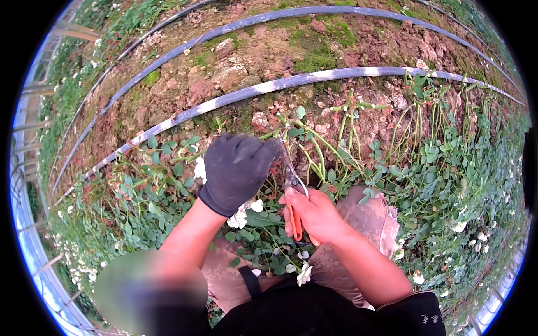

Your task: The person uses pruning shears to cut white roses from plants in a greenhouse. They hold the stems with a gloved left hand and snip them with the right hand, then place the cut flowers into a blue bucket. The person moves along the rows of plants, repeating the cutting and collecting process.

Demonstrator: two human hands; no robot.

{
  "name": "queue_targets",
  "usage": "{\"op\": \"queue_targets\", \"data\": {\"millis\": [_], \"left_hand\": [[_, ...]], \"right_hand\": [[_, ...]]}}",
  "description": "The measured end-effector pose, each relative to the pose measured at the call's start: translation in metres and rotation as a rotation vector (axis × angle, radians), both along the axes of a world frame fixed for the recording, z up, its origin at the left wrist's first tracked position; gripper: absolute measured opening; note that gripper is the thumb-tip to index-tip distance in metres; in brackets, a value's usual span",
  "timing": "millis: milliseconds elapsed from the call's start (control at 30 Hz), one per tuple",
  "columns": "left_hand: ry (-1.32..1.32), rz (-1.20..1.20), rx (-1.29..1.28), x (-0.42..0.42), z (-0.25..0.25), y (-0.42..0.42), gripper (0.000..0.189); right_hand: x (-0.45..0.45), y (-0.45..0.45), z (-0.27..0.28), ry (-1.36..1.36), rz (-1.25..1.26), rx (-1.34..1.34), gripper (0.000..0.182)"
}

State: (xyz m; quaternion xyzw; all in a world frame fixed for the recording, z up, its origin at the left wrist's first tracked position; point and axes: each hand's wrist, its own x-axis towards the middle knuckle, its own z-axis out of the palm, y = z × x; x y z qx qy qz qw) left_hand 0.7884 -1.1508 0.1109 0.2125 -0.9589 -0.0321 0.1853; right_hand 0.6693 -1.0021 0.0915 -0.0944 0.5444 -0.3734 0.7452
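Note:
My left hand [239,172], in a dark grey glove, is closed at the base of a rose bush. A green stem [191,158] shows on its left side and seems to run into the fist, though the fingers hide the grip. My bare right hand [313,214] holds pruning shears [289,168] by their orange handles. Their blades point away from me, with the tips beside the gloved fingers and close to cut stems [313,132]. White rose blooms [238,218] hang just below the glove.
Beyond the bushes, grey irrigation pipes [273,86] cross the reddish, mossy soil [235,71]. Cut-back rose stems [346,122] stand to the right. Leafy growth [437,172] spreads on both sides and between my knees [361,210]. A blurred patch covers the lower left.

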Motion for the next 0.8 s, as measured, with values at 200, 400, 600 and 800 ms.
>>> {"op": "queue_targets", "data": {"millis": [200, 400, 600, 800], "left_hand": [[0.008, 0.006, -0.097, -0.001, 0.0, -0.001, 0.011], [-0.009, 0.008, -0.08, 0.005, -0.002, 0.0, 0.028], [0.217, 0.056, 0.094, 0.019, 0.017, 0.018, 0.019], [0.208, 0.468, 0.808, -0.014, 0.063, 0.031, 0.015]], "right_hand": [[0.016, -0.002, 0.0, -0.065, -0.139, 0.026, 0.037], [0.017, 0.001, 0.002, -0.047, -0.122, 0.039, 0.037], [0.03, 0.084, 0.028, -0.083, -0.025, 0.056, 0.035], [-0.013, 0.158, 0.022, -0.251, -0.297, -0.101, 0.041]]}}
